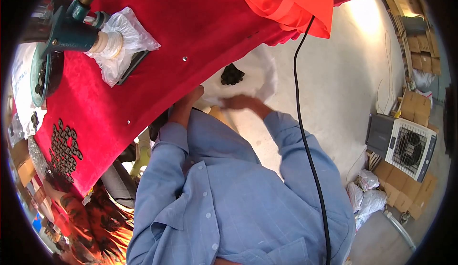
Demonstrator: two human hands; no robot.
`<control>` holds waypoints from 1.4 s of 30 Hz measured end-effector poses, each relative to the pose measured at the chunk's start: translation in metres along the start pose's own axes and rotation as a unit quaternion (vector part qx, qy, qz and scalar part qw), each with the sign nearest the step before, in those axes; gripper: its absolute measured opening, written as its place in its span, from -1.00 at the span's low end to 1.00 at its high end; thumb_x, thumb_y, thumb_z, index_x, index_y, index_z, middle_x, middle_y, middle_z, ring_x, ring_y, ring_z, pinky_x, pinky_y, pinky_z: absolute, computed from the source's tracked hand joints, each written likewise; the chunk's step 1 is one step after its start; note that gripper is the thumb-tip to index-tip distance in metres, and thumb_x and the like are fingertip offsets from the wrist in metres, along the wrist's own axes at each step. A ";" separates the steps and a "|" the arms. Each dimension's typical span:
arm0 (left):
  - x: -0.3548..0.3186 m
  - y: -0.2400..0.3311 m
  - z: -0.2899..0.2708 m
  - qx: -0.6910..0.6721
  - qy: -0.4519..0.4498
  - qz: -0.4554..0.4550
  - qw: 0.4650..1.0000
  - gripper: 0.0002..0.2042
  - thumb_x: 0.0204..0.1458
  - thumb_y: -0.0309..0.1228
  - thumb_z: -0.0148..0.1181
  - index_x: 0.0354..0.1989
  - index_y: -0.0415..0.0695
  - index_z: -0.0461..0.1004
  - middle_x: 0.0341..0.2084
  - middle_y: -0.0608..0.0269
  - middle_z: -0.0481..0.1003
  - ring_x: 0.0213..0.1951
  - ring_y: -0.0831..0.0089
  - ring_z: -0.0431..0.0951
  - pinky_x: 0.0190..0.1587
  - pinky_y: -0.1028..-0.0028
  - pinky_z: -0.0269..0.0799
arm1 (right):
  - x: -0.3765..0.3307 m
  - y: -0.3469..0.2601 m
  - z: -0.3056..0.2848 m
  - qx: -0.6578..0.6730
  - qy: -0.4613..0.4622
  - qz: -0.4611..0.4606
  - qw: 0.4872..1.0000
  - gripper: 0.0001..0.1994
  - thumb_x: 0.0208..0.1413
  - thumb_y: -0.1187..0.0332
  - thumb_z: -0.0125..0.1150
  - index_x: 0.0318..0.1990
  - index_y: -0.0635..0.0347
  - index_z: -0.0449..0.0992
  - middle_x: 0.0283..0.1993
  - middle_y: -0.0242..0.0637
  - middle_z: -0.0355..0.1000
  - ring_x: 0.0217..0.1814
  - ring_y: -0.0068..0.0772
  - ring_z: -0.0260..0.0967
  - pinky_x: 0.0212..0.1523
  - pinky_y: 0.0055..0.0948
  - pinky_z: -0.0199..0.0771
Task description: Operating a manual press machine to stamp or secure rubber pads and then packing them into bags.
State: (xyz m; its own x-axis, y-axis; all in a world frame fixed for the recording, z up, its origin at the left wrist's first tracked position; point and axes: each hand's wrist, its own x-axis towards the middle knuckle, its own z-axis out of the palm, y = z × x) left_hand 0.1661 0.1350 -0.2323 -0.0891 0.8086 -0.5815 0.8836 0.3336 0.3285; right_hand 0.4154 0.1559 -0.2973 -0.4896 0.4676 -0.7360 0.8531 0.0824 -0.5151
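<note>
My left hand [190, 100] is at the edge of the red-covered table [157, 76], above my lap. Its fingers are bunched near the cloth, and what they hold, if anything, is hidden. To its right, my right hand [242, 103] is smeared by motion, so its fingers do not show clearly. It is at the near side of a round white container or liner [261, 76], low beside the table. A small heap of dark pieces [232, 75] lies inside that.
A green hand-operated press [71, 33] and a clear plastic bag [129, 29] stand far left. Many dark ring-shaped parts [64, 145] lie near a co-worker's patterned sleeve [95, 217]. Orange cloth [296, 2] hangs over the table's far edge. A black cable [303, 117] crosses the view; a fan unit [410, 145] stands right.
</note>
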 end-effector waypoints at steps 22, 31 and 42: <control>-0.002 -0.010 0.012 0.036 0.011 0.060 0.998 -0.30 0.03 -0.20 0.27 0.36 -0.20 0.27 0.34 -0.22 0.27 0.37 -0.14 0.24 0.39 0.05 0.16 | -0.002 0.031 -0.090 0.201 0.359 -0.015 0.911 -0.46 0.04 0.21 0.36 0.18 0.25 0.50 0.06 0.10 0.57 0.13 -0.01 0.56 0.16 -0.18 0.54; -0.006 -0.012 0.010 -0.020 0.190 0.115 0.975 -0.43 0.05 -0.05 0.25 0.16 -0.19 0.50 0.12 -0.18 0.51 0.19 -0.11 0.46 0.30 0.02 0.28 | -0.034 -0.033 -0.080 0.264 0.404 -0.118 0.868 -0.61 0.13 0.47 0.23 0.14 0.26 0.50 0.10 0.03 0.52 0.12 -0.08 0.55 0.10 -0.21 0.56; 0.012 -0.031 0.029 0.075 0.102 0.114 0.985 -0.44 0.06 -0.23 0.25 0.23 -0.25 0.42 0.25 -0.13 0.41 0.30 -0.06 0.36 0.37 0.09 0.21 | 0.047 0.000 -0.100 -0.094 0.483 -0.175 0.853 -0.62 -0.05 0.48 0.16 -0.01 0.30 0.55 0.06 0.15 0.47 0.08 0.29 0.42 0.08 0.08 0.48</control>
State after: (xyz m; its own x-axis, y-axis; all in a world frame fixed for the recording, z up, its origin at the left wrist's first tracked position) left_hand 0.1509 0.1202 -0.2706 0.0421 0.9402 -0.3380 0.9479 0.0694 0.3109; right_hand 0.4107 0.2657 -0.2876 -0.4208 0.8846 0.2010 0.7431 0.4632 -0.4829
